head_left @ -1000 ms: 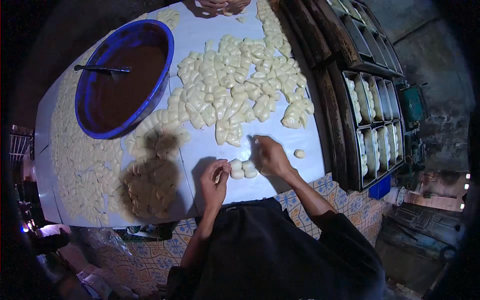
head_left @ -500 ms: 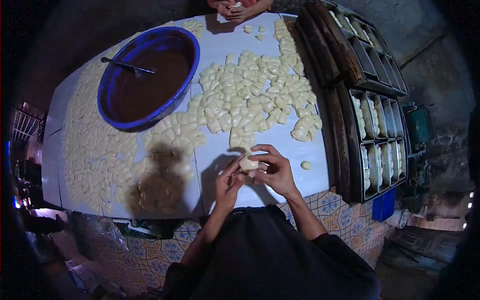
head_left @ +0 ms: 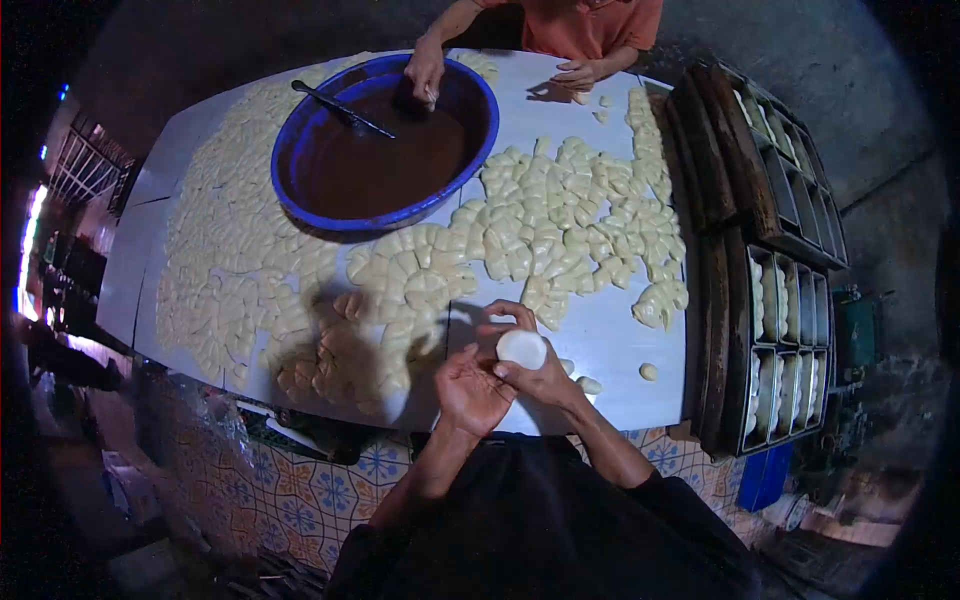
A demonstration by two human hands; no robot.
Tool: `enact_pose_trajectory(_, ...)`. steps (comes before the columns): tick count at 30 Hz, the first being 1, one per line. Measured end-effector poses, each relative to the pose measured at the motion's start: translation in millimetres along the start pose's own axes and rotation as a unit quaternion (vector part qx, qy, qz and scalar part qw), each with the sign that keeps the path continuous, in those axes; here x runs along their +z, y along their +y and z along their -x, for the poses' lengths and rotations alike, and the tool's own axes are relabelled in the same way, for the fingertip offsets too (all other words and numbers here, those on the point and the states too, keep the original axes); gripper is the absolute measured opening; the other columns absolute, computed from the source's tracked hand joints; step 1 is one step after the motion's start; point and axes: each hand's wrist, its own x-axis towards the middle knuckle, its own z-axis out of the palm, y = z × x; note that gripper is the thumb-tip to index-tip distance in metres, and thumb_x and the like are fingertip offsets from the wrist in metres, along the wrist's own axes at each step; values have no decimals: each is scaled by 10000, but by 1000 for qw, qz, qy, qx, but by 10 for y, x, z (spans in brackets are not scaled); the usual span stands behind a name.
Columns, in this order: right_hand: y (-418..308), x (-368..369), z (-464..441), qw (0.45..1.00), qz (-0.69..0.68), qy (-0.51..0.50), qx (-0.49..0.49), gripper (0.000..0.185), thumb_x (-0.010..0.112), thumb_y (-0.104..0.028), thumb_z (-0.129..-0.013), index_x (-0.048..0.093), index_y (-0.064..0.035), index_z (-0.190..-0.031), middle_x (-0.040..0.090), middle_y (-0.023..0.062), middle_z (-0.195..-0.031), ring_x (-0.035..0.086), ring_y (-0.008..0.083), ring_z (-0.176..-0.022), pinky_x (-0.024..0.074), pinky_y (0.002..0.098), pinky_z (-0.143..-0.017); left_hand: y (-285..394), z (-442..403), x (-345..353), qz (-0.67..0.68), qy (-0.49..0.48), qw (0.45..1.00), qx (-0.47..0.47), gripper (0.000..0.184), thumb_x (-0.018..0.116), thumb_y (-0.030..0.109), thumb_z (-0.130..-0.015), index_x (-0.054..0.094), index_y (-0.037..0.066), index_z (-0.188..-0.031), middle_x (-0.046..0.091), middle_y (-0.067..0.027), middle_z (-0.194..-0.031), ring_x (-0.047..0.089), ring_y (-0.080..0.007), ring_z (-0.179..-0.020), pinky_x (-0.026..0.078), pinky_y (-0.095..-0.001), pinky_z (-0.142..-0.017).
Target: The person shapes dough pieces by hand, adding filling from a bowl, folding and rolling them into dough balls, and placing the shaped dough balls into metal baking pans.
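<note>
A smooth, pale, round piece of dough (head_left: 522, 349) sits in my right hand (head_left: 546, 378), whose fingers curl around its edge. Just to the left, my left hand (head_left: 474, 392) is turned palm up with fingers loosely apart and nothing in it. Both hands hover over the near edge of the white table (head_left: 620, 395). Small dough lumps (head_left: 589, 385) lie right of my right hand, partly hidden by it. Beyond my hands spreads a mass of cut dough pieces (head_left: 520, 240), packed close together.
A blue basin (head_left: 300, 212) of brown filling, with a dark-handled utensil (head_left: 345, 108), stands at the back left. Across the table, a co-worker's hand (head_left: 426, 72) reaches into it. Stacked metal baking tins (head_left: 790, 300), some holding dough, flank the table's right side.
The dough piece was between both hands; now my right hand alone has it and my left has opened beside it. The co-worker's hand has moved to the basin. My view has shifted.
</note>
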Motion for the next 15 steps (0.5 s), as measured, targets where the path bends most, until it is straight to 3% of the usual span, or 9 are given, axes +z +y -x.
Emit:
enact_pose_trajectory(3, 153, -114, -70, 923, -319, -80, 199, 1286, 736, -736, -565, 121, -117, -1510, 296, 104, -1459, 362, 209, -1237, 391, 408, -958, 320, -315, 527, -121, -220, 967, -47, 1082, 485, 789, -746, 335, -64, -1394, 284, -233, -1479, 325, -359, -1336, 317, -479, -1067)
enact_pose_trajectory(4, 162, -111, -158, 923, -318, -87, 198, 1286, 736, -736, -565, 121, -117, -1510, 296, 104, -1459, 362, 209, -1237, 391, 408, -958, 507, -475, 610, -123, -214, 969, -13, 1189, 506, 806, -718, 163, -68, -1448, 359, -235, -1430, 416, -349, -1277, 332, -429, -1068)
enact_pose_trajectory(6, 169, -105, -337, 952, -274, -8, 134, 1252, 712, -743, -596, 125, -127, -1515, 261, 97, -1476, 382, 204, -1218, 409, 374, -923, 1092, -888, 900, -373, -103, 915, 111, 835, 367, 644, -919, 472, -106, -1272, 620, -222, -1130, 606, -304, -1051, 465, -425, -931)
enact_pose_trajectory(7, 233, -97, -378, 950, -288, 8, 120, 1118, 717, -614, -698, 124, -128, -1512, 269, 95, -1461, 376, 205, -1214, 412, 333, -888, 1289, -1130, 1141, -493, 28, 835, 241, 739, 319, 586, -966, 618, -83, -1064, 673, -159, -887, 648, -252, -839, 502, -406, -816)
enact_pose_trajectory(9, 319, -86, -456, 955, -258, 25, 142, 1138, 700, -666, -677, 131, -147, -1514, 265, 92, -1470, 385, 209, -1210, 423, 350, -884, 1861, -1589, 1258, -803, 176, 480, 307, 760, 276, 618, -963, 672, -29, -913, 628, -97, -760, 576, -197, -682, 479, -371, -709)
enact_pose_trajectory(10, 368, -81, -483, 958, -229, 50, 166, 1159, 683, -719, -655, 137, -166, -1516, 262, 89, -1479, 394, 212, -1205, 434, 368, -880, 2172, -1808, 1126, -802, 176, 478, 311, 760, 276, 618, -963, 672, -29, -913, 628, -97, -760, 576, -197, -682, 479, -371, -709)
enact_pose_trajectory(12, 377, -74, -522, 949, -252, 49, 185, 1061, 668, -667, -724, 161, -165, -1509, 302, 83, -1468, 414, 201, -1193, 450, 377, -875, 2627, -2157, 825, -910, 213, 335, -122, 763, 252, 625, -960, 627, -30, -1072, 645, -161, -834, 619, -233, -733, 490, -397, -734)
enact_pose_trajectory(13, 460, -64, -516, 949, -248, 49, 187, 1047, 665, -659, -734, 164, -162, -1508, 308, 80, -1468, 413, 195, -1199, 452, 373, -874, 2477, -2028, 784, -925, 128, 354, 52, 733, 235, 622, -959, 522, 15, -1253, 636, -207, -904, 641, -302, -812, 480, -450, -792)
enact_pose_trajectory(15, 598, -69, -503, 940, -280, 61, 184, 919, 658, -537, -819, 182, -147, -1502, 338, 72, -1454, 453, 180, -1170, 469, 346, -869, 2407, -1931, 881, -942, 137, 306, 32, 707, 236, 608, -964, 468, 34, -1306, 629, -221, -948, 628, -336, -878, 463, -461, -844)
